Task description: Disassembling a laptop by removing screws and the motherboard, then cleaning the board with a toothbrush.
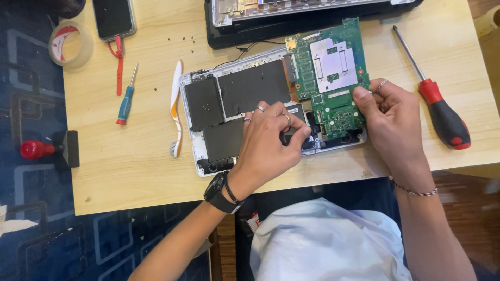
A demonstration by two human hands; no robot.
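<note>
Fingers [299, 136] of two hands, one circuit board [333, 78], two screwdrivers [126, 99]

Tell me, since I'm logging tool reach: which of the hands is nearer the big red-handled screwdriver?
Right. The right hand grips the green circuit board's edge, just beside the red-handled screwdriver, not touching it. The left hand is farther off, over the opened laptop base.

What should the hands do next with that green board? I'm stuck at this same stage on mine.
Probably lift the green circuit board a little further: the right hand pinches its raised edge, while the left hand presses inside the opened laptop base.
</note>
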